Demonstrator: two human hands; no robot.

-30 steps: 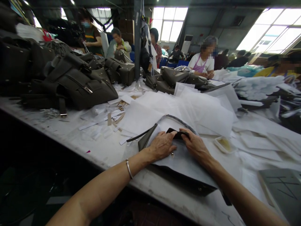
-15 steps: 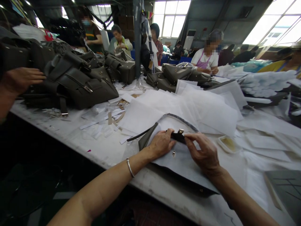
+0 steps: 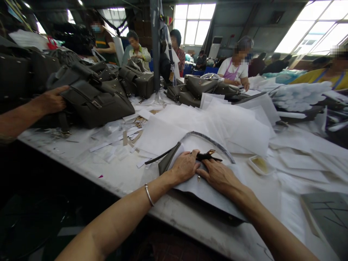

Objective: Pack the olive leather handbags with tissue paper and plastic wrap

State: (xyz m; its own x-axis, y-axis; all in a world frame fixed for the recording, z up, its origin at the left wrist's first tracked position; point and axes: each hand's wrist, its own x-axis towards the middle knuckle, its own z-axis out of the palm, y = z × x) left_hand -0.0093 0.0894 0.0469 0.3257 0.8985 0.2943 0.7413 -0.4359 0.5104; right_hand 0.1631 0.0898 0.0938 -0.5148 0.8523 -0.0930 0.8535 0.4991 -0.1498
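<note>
A dark bag (image 3: 166, 159) lies at the table's front edge, its face covered by a white sheet (image 3: 190, 184), with a wrapped handle arching behind. My left hand (image 3: 186, 165) is closed on a dark strap (image 3: 202, 156) with a metal buckle (image 3: 211, 152), near the bag's upper edge. Just right of it my right hand (image 3: 219, 175) lies on the sheet and strap, its fingers extended and thumb apart. A small metal clasp (image 3: 199, 178) shows between and below the hands.
Behind the bag spread white sheets (image 3: 195, 121). Dark bags (image 3: 100, 105) are heaped at left, where another person's hand (image 3: 53, 99) touches one. A small tray (image 3: 259, 165) stands at right, near a grey block (image 3: 326, 214). Several people work beyond the table (image 3: 114, 168).
My right hand has let go of the strap's right end and moved left and down onto the sheet. The buckle now tilts. The other person's hand has moved right to a bag.
</note>
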